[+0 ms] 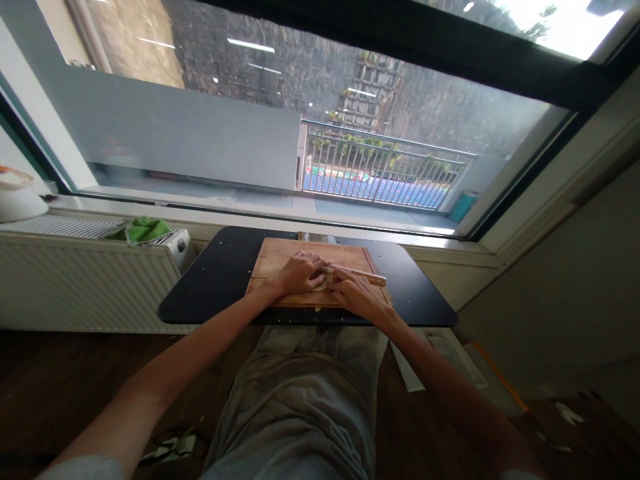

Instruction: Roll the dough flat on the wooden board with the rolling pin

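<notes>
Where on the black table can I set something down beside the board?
Bare black table lies left of the cutting board, and a narrower strip on its right. The board's near middle is crowded by the left hand and right hand.

Table top: black w/ small white specks. Cutting board: warm orange-brown wood, visible grain. Pale, off-white lump btwn the left hand & right hand; light tan wooden handle by the right. Trousers: grey, faded patches. Floor: dark brown. Radiator: white, fine vertical ribs; bright green cloth on top. Bowl-like thing far left: white w/ orange rim. Window frame: black. Outside: grey railing, blue ground w/ red bits, teal block.
</notes>
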